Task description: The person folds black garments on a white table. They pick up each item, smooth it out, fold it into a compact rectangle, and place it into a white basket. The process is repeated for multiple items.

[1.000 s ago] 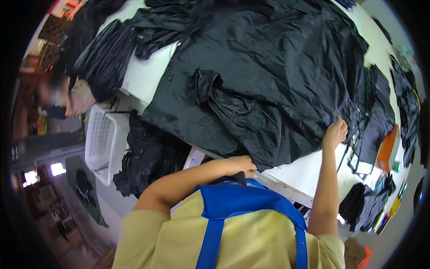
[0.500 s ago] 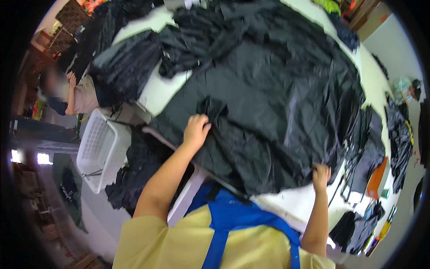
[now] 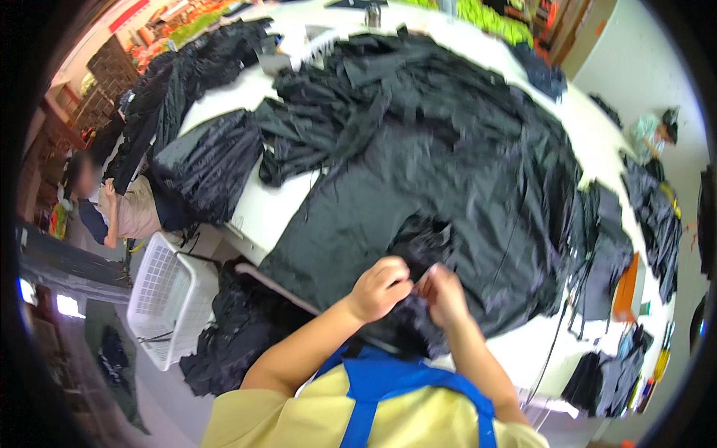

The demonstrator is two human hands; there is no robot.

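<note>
A large black garment (image 3: 358,187) of thin, slightly shiny fabric lies spread over the white table in front of me. My left hand (image 3: 382,290) is closed, its curled fingers gripping a bunched part of the fabric near the garment's near edge. Close beside it, my right hand (image 3: 446,297) pinches the same gathered part, the fingertips of both hands almost meeting. Just beyond them rises a crumpled dark fold (image 3: 422,235). The exact bit between my fingertips is too small and blurred to make out.
More black garments (image 3: 209,160) lie heaped at the left, where a person (image 3: 127,209) stands. A white plastic basket (image 3: 160,299) sits below the table's left edge, beside a dark cloth pile (image 3: 243,328). At right are an orange box (image 3: 626,291) and hanging dark clothes (image 3: 609,373).
My hands, which were wide apart on the garment, have come together at its near middle. The right hand moved left and the left hand moved right and nearer, bunching the fabric.
</note>
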